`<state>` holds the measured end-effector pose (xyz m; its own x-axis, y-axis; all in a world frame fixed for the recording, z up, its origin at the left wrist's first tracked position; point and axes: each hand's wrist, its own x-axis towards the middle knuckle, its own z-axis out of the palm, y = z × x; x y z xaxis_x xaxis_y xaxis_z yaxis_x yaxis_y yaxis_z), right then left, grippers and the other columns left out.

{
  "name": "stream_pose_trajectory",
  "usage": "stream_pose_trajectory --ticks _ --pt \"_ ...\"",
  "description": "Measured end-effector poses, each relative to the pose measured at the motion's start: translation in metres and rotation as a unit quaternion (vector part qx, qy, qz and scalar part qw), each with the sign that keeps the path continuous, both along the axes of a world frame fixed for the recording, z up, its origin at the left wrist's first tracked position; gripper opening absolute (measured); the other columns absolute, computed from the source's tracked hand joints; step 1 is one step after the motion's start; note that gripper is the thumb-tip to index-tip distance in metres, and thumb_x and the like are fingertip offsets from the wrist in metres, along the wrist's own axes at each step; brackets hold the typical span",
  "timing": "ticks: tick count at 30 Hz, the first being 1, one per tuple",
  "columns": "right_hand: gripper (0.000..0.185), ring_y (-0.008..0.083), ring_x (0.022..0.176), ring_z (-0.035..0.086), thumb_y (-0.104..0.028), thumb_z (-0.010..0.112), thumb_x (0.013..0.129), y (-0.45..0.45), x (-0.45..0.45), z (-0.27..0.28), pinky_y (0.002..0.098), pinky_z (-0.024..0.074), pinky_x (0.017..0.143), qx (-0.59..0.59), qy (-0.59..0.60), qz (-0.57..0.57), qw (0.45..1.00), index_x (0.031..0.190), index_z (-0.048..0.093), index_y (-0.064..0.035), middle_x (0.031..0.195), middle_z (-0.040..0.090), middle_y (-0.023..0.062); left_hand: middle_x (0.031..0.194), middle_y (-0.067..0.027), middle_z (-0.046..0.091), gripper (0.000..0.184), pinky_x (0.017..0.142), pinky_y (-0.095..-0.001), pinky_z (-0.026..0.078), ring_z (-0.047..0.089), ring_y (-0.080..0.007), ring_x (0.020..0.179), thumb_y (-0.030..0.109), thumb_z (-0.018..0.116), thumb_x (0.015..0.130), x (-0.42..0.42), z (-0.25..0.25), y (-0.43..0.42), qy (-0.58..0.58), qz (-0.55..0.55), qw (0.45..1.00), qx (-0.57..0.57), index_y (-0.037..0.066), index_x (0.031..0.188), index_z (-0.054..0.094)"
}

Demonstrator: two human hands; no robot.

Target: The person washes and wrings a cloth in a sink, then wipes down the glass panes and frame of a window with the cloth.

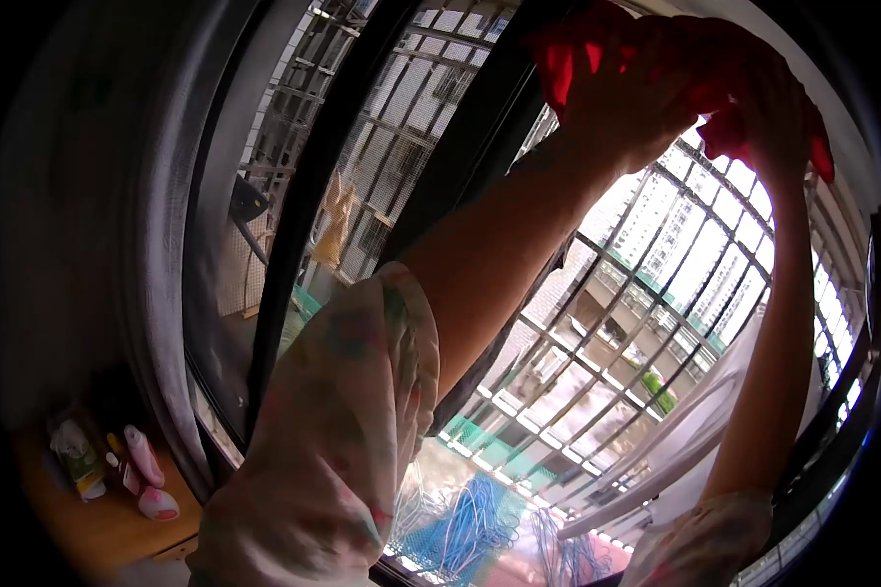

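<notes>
Up at the top of the head view, a red cloth (703,49) is raised in front of an open window, bunched and partly see-through against the light. My left hand (622,108) grips its left part, with the fingers laid over the fabric. On the right side of the same cloth, my right hand (775,122) holds it, its fingers partly lost in shadow. Both arms reach up, and a pale patterned sleeve covers my left upper arm. What the cloth hangs on, if anything, cannot be made out.
Metal window bars (636,264) stand beyond the opening. Dark sliding frames (313,196) and a grey curtain (166,245) are at left. Blue cords (465,523) lie below outside; white fabric (695,411) hangs at right. A wooden table (98,533) bears small bottles.
</notes>
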<state>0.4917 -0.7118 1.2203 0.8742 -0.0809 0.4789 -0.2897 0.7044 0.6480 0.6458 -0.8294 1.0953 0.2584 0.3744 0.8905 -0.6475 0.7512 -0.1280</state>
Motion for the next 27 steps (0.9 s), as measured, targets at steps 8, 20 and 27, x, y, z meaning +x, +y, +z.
stream_pose_trajectory --ticks 8,20,27 --pt "0.042 0.0317 0.13 0.037 -0.019 0.052 0.079 -0.039 0.094 -0.081 0.0463 0.0313 0.104 0.095 -0.16 0.153 0.97 0.118 0.055 -0.0059 0.135 0.047 0.0112 0.138 -0.0182 0.041 0.055 0.1 -0.0546 0.031 0.036 -0.0392 0.128 0.036 0.052 0.088 0.026 -0.036 -0.012 -0.033 -0.107 0.993 0.031 0.01 0.136 0.04" --pt "0.036 0.0262 0.125 0.041 -0.018 0.058 0.072 -0.037 0.1 -0.287 0.0492 0.0299 0.103 0.472 -0.133 0.212 0.845 0.107 0.064 -0.0091 0.125 0.053 0.0075 0.144 -0.0254 0.025 0.079 0.107 -0.0489 0.025 0.027 -0.0434 0.131 0.029 0.064 0.082 0.014 -0.305 0.033 -0.041 -0.206 0.936 0.282 0.0 0.142 0.022" --pt "0.032 0.0198 0.131 0.035 -0.024 0.056 0.076 -0.002 0.061 -0.39 0.0514 0.0298 0.104 0.472 -0.112 0.089 0.87 0.106 0.064 -0.0173 0.135 0.048 0.0007 0.133 -0.0187 0.034 0.069 0.104 -0.0394 0.027 0.036 -0.0301 0.125 0.022 0.065 0.081 -0.028 -0.386 0.09 0.08 -0.427 0.836 0.334 -0.003 0.135 0.029"
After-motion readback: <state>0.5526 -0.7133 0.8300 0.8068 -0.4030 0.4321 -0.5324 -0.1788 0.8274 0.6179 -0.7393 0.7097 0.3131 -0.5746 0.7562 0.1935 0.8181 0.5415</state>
